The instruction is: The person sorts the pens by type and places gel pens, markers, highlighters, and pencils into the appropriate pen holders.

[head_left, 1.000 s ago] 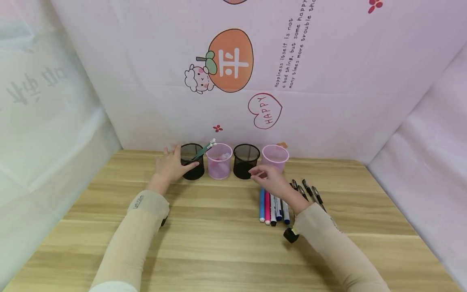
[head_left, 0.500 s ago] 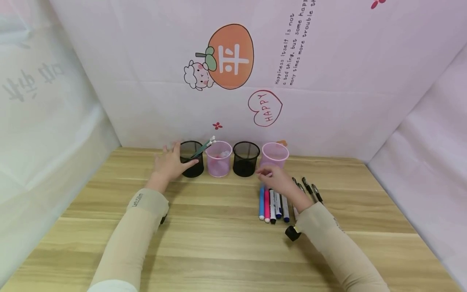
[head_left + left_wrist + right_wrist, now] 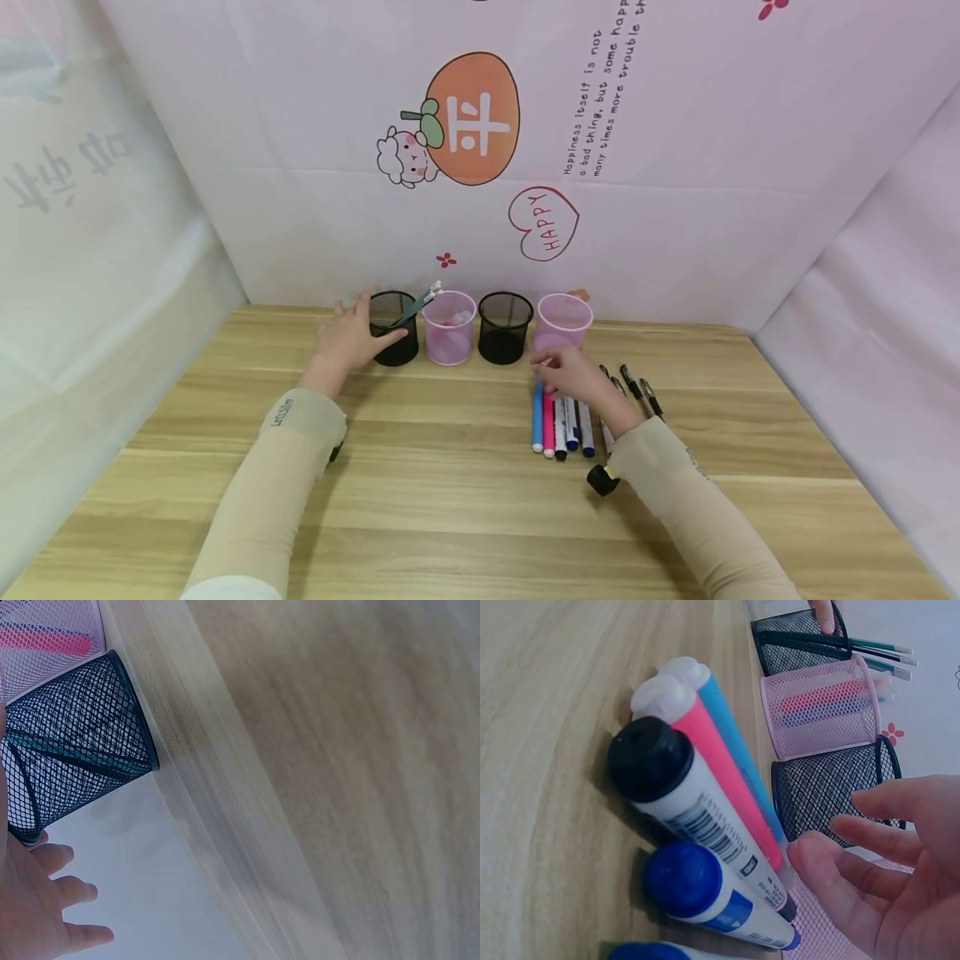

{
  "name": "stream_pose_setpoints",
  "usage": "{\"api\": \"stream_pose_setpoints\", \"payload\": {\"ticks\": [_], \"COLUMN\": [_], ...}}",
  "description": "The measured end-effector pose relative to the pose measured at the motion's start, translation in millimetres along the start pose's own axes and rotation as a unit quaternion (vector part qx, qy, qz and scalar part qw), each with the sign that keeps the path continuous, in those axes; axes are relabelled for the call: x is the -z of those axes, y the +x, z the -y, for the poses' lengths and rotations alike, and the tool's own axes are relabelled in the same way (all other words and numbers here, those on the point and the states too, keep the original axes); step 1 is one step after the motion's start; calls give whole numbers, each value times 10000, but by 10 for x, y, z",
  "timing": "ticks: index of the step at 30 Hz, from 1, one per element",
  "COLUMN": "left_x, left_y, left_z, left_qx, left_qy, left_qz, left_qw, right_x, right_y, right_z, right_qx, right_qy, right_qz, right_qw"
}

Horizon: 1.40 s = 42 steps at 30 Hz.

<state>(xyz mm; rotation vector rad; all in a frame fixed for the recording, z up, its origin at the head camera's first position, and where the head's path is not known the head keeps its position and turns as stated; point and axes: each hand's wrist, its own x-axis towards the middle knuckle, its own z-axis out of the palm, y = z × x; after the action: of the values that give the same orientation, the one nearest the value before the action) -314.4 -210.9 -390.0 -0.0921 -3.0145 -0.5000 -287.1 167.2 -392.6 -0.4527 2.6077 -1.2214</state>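
Observation:
My left hand [image 3: 348,337] holds the leftmost black mesh pen holder [image 3: 395,350], its thumb across the front and index finger behind the rim. The other fingers are spread, as the left wrist view shows. Dark green pencils [image 3: 420,305] with white ends lean in that holder. My right hand [image 3: 573,372] hovers over the top ends of a row of markers, fingers loosely bent and holding nothing. The row has a blue marker [image 3: 733,739], a pink marker [image 3: 718,772], a white marker with a black cap [image 3: 705,810] and blue-capped white markers [image 3: 712,892].
Beside the held holder stand a pink mesh holder [image 3: 450,346] with red and blue pens inside, another black holder [image 3: 502,342] and a second pink holder [image 3: 564,321]. Several black pens [image 3: 632,382] lie right of the markers, partly under my right forearm. A printed cloth [image 3: 337,225] hangs behind.
My right hand has shifted a little to the right, from before the second black holder to before the right pink one. My left hand stays at its holder.

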Motion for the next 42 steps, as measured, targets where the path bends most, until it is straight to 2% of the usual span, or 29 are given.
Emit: {"api": "stream_pose_setpoints", "payload": {"ticks": [11, 14, 21, 26, 35, 42], "left_x": [-3, -3, -4, 2, -3, 3], "left_y": [-7, -12, -9, -12, -2, -8], "left_z": [-4, -10, -7, -10, -6, -1], "left_qx": [4, 5, 31, 23, 6, 1], "left_qy": [-55, -52, -28, -45, -57, 5], "left_qz": [-39, -77, -31, -4, -46, -19], "left_qw": [10000, 10000, 10000, 10000, 10000, 10000], "right_x": [-41, -67, -140, -186, -224, -263], "right_y": [28, 43, 92, 119, 147, 148], "right_z": [22, 25, 35, 32, 66, 98], "right_qx": [-170, -165, -233, -359, -384, -408], "right_qy": [-663, -587, 142, 384, -11, -209], "right_qz": [-24, 2, 77, 133, 665, 758], "right_qw": [9977, 9981, 9996, 9985, 9970, 9961]}}
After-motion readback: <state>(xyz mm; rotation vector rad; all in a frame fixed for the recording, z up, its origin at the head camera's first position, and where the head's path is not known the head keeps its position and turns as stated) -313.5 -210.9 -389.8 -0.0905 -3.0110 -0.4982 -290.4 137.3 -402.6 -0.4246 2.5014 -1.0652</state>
